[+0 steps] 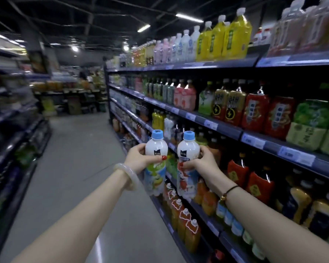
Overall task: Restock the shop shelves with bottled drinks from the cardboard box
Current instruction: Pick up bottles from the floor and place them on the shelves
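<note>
Our left hand (pixel 139 161) clamps the green-label bottle (pixel 156 149), right hand (pixel 202 162) the red-label bottle (pixel 188 149), fingers (pixel 141 148) partly hidden; three-o'clock shelves (pixel 226 130) blurred.

The left bottle (pixel 156 148) in the left hand (pixel 138 160) and the right bottle (pixel 188 149) in the right hand (pixel 203 162) stand side by side above the aisle floor (pixel 74 158), just before the shelves (pixel 230 130) on the right.

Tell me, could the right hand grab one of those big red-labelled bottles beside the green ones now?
Probably not: the right hand is full, gripping a blue-capped bottle; nothing else blocks the red-labelled bottles.
</note>
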{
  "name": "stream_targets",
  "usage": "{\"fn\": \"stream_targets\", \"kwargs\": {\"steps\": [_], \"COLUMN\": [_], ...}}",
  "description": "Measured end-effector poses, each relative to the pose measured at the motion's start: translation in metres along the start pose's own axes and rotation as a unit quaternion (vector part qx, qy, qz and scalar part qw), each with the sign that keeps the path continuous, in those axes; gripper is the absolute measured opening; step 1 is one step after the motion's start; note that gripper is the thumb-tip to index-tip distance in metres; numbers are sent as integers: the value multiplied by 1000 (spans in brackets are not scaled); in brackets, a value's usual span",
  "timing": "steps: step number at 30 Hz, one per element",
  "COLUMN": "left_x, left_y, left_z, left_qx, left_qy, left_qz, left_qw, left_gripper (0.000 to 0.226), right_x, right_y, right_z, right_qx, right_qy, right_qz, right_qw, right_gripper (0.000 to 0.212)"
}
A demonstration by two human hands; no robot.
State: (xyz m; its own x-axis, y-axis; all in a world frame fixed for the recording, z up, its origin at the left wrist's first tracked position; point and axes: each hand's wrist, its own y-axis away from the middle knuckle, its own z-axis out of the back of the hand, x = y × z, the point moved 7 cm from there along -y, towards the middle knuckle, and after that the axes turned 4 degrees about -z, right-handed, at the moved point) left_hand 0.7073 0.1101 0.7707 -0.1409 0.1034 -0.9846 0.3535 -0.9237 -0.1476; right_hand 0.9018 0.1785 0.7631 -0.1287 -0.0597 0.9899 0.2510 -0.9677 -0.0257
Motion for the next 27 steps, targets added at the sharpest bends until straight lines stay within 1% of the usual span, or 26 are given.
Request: {"fn": "stream_targets", "kwargs": {"steps": [5, 7, 13, 18, 20, 24, 27], "left_x": [-15, -20, -36, -55, -62, -79, -93], "left_y": [62, 92, 197, 303, 349, 450, 527], "left_z": [38, 56, 121, 177, 198, 224, 234], "left_qx": [-116, -160, -296, -407, -450, -519, -560], "left_qy": [18, 16, -19, -42, -49, -49, -79], "left_qz": [5, 8, 10, 11, 11, 13, 29], "left_qw": [993, 987, 955, 913, 892, 853, 824], "left_gripper": [44, 44, 38, 33, 36, 37, 40], "right_x": [18, 22, 38, 59, 67, 76, 82], "right_y": [20, 33, 93, 178, 219, 308, 381], "right_z": [-43, -65, -145, -211, -236, -282, -305], "right_qx": [113, 157, 281, 403, 446, 517, 559], "right_qy": [6, 9, -17, -27, -30, -34, -42], "right_qz": [32, 35, 52, 68, 75, 86, 88], "right_qw": [993, 987, 958, 912, 891, 851, 823], "right_gripper": [49, 48, 51, 50, 51, 49, 48]}}
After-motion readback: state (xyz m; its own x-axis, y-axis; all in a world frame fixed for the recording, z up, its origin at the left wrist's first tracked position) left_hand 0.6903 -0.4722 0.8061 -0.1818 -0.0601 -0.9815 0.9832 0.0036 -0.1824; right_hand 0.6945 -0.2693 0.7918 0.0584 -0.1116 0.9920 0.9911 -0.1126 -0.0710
